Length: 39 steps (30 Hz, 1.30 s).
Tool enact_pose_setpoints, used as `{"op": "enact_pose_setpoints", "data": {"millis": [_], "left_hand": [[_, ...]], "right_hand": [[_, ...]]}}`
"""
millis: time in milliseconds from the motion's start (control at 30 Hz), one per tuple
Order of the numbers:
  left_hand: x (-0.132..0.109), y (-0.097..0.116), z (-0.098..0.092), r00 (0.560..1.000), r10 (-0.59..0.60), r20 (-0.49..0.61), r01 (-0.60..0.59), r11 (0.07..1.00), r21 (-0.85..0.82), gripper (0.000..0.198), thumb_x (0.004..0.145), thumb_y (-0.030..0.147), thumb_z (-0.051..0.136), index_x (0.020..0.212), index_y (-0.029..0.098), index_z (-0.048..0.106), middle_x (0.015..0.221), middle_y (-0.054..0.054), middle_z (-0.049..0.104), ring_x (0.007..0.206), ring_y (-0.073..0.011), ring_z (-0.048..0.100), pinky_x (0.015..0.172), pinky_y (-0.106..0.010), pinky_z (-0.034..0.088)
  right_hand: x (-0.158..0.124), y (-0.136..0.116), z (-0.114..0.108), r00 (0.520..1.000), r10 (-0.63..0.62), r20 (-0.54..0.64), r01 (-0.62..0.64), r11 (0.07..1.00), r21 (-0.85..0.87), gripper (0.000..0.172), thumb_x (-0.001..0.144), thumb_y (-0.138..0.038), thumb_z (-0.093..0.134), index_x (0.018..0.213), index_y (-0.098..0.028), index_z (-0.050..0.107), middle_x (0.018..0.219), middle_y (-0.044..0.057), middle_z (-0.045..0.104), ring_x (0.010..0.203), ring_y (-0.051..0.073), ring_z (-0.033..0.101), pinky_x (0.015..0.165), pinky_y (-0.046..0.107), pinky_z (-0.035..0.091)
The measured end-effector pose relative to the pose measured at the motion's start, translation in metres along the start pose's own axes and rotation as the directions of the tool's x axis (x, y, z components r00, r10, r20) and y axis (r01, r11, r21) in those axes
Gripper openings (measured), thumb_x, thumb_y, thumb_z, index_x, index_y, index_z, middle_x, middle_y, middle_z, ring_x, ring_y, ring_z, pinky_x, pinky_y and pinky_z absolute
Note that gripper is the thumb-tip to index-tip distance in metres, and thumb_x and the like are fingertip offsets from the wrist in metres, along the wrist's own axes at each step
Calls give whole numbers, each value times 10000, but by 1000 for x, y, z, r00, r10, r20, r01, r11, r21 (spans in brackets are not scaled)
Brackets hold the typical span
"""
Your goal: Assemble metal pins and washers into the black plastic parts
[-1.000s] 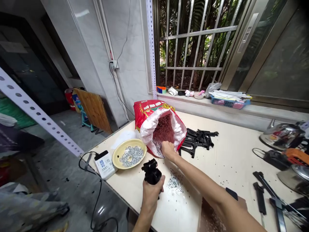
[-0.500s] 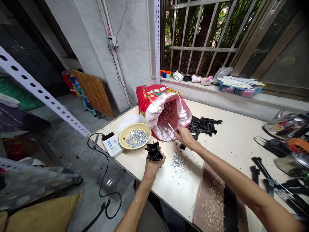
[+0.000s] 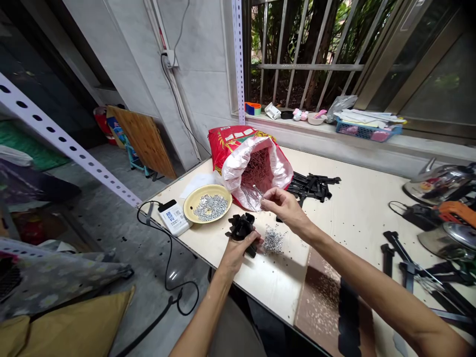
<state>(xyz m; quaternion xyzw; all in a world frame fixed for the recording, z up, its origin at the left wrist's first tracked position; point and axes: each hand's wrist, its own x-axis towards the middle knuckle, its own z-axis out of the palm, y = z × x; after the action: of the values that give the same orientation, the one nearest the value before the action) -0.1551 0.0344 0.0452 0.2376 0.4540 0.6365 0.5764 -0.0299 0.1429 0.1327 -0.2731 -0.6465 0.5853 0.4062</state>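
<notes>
My left hand [image 3: 236, 254] is closed around a bundle of black plastic parts [image 3: 241, 226], held just above the near table edge. In front of the bag mouth, the fingers of my right hand [image 3: 285, 208] pinch a thin metal rod [image 3: 257, 190] that points up and left. The red bag [image 3: 232, 144] lies on its side, its white inner lining turned out, with many long thin rods [image 3: 256, 171] inside. Between my hands, small silvery nuts [image 3: 274, 240] lie in a loose pile. A yellow dish [image 3: 189, 212] holds more of them, left of the bag.
Black plastic parts [image 3: 314, 186] are heaped behind my right hand. A white power bank [image 3: 173, 218] with a cable sits at the table's left edge. Tools and a glass kettle [image 3: 427, 186] stand at the right. A brown board [image 3: 316, 297] covers the near right of the table.
My right hand has turned and drawn slightly back, with the rod tilted more steeply. My left hand has tipped the black parts, showing their spread ends. The view has shifted slightly.
</notes>
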Motion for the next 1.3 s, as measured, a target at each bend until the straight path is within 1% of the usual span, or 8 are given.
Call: {"op": "enact_pose_setpoints", "data": {"millis": [167,333,567,700,867,1000,1200,1300], "left_hand": [[-1,-1,1,997,68,-37,-64,994,91,354,682,326,741,947,112,642,757,-78,710,783,-210,680,738,-306,523],[4,-7,3,994,69,-80,-65,997,52,342,616,313,783,863,107,667,800,-88,720,739,-214,688,729,-325,525],[-8,-16,8,991,65,-118,-50,991,123,341,616,383,768,818,115,706,770,-101,715,724,-206,664,694,-326,531],[-11,-18,9,970,239,-46,-235,968,85,506,581,357,796,1016,124,683,1000,-104,697,939,-229,631,880,-356,477],[-11,-28,5,956,288,-60,-275,947,165,464,585,277,789,1008,113,690,976,-88,695,939,-234,618,890,-367,470],[-12,-32,3,941,330,-76,-307,926,218,458,616,268,771,1043,126,684,1008,-83,692,962,-234,613,902,-361,468],[-12,-25,2,956,262,-132,-250,963,100,452,641,316,772,1049,141,686,1063,-98,692,989,-233,618,954,-384,432],[-6,-22,1,964,213,-158,-205,977,65,416,627,315,784,1010,174,704,998,-75,716,928,-219,643,915,-363,458]], "right_hand": [[-6,-3,1,999,-6,35,1,990,141,233,839,-399,543,952,-203,488,784,12,638,694,133,604,714,325,495],[-6,6,-5,985,-168,-42,154,960,-236,194,839,-367,545,889,-182,576,868,29,607,781,134,559,707,265,452],[-21,6,-6,982,-188,-29,159,896,-414,199,788,-374,605,833,-187,552,785,16,610,736,153,589,671,267,450],[-24,21,-8,993,-57,108,107,831,-546,256,771,-462,603,844,-217,595,793,19,632,735,180,584,643,278,435],[-29,42,-9,974,18,227,139,739,-659,299,777,-534,529,753,-243,590,806,18,648,761,213,594,634,301,424],[-31,51,-12,985,56,166,89,658,-747,285,769,-532,532,781,-253,585,777,25,658,658,205,598,569,303,417],[-26,39,-3,990,-77,115,127,838,-531,257,804,-444,547,869,-196,572,811,46,649,753,190,605,625,270,439],[-16,28,2,976,-122,183,198,847,-493,208,842,-388,526,862,-190,588,839,47,646,788,182,594,676,275,440]]}}
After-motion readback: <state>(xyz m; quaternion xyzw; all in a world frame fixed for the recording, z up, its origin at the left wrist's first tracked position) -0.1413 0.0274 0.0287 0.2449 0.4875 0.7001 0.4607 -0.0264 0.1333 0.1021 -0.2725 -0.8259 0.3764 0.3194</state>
